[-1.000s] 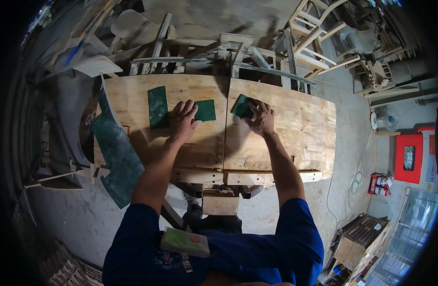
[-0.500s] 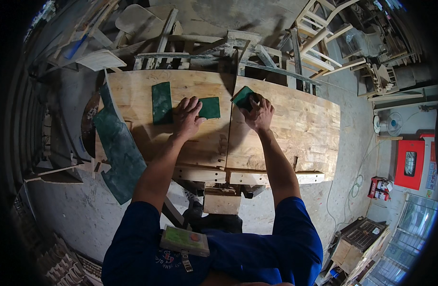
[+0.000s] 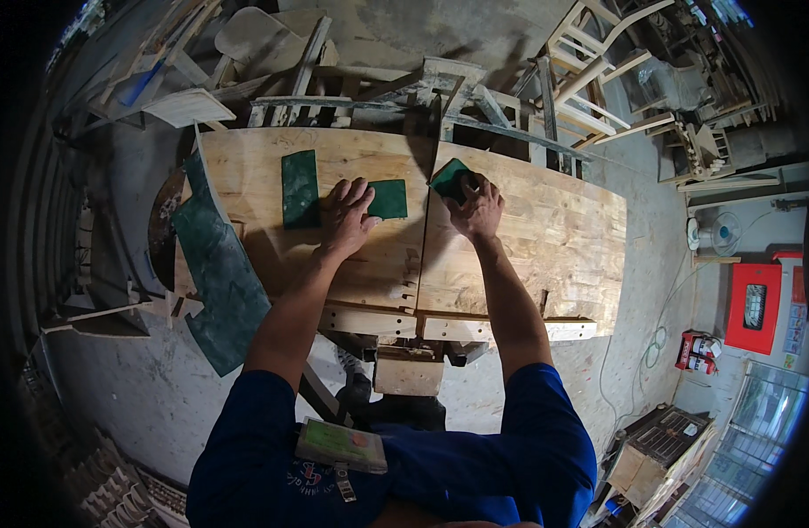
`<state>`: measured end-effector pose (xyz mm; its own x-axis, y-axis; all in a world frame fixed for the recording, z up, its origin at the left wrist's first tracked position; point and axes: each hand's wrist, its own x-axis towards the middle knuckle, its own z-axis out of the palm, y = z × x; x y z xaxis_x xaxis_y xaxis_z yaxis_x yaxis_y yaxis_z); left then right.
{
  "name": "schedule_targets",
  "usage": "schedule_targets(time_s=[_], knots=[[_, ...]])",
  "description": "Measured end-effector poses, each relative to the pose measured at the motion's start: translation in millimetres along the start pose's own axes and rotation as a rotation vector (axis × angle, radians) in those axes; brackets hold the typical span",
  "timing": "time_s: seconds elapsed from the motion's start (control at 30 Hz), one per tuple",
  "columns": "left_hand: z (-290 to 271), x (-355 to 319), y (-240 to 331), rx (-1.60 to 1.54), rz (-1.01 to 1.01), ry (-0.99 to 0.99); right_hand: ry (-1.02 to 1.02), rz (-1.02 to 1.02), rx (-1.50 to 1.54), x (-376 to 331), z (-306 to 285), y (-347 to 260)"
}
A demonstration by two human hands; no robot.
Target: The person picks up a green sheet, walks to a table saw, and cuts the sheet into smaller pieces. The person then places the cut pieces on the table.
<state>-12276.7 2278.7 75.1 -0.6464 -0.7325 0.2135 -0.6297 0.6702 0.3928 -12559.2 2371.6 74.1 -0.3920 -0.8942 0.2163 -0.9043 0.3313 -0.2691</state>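
Two pale wooden panels (image 3: 528, 238) lie side by side in front of me, a narrow seam between them. My right hand (image 3: 478, 208) grips a folded piece of green sandpaper (image 3: 450, 175) against the right panel, close to the seam; its fingers partly hide the piece. On the left panel (image 3: 360, 150), my left hand (image 3: 345, 216) lies with fingers extended, touching the left end of a small green sandpaper rectangle (image 3: 389, 199). Just left of that hand lies an upright green sandpaper strip (image 3: 300, 189). A large, ragged green sheet (image 3: 220, 264) hangs over the panel's left side.
Wooden frames (image 3: 334, 101) stand along the far side of the panels. A wooden chair frame (image 3: 589, 79) is at the back right. To the right are a fan (image 3: 724, 231), a red wall cabinet (image 3: 753, 308) and a wooden box (image 3: 660, 449). A hose (image 3: 655, 348) lies on the floor.
Both hands stay in nearly the same places, with the right hand shifted only very slightly. The sandpaper pieces lie as before; the whole view has moved a little.
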Motion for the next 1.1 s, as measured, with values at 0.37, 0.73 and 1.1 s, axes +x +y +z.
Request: schedule_targets(time_s=[0.37,0.73,1.1], knots=[[-5.0,0.1,1.9,0.051,0.081,0.104,0.01,0.004,0.018,-0.1,-3.4,-6.3],[6.8,-1.7,-2.9,0.016,0.073,0.095,-0.17,0.102,0.004,-15.6,-37.4,30.2],[-1.2,-0.4,-1.4,0.037,0.092,0.094,0.002,-0.104,0.068,-16.4,-4.4,18.2]])
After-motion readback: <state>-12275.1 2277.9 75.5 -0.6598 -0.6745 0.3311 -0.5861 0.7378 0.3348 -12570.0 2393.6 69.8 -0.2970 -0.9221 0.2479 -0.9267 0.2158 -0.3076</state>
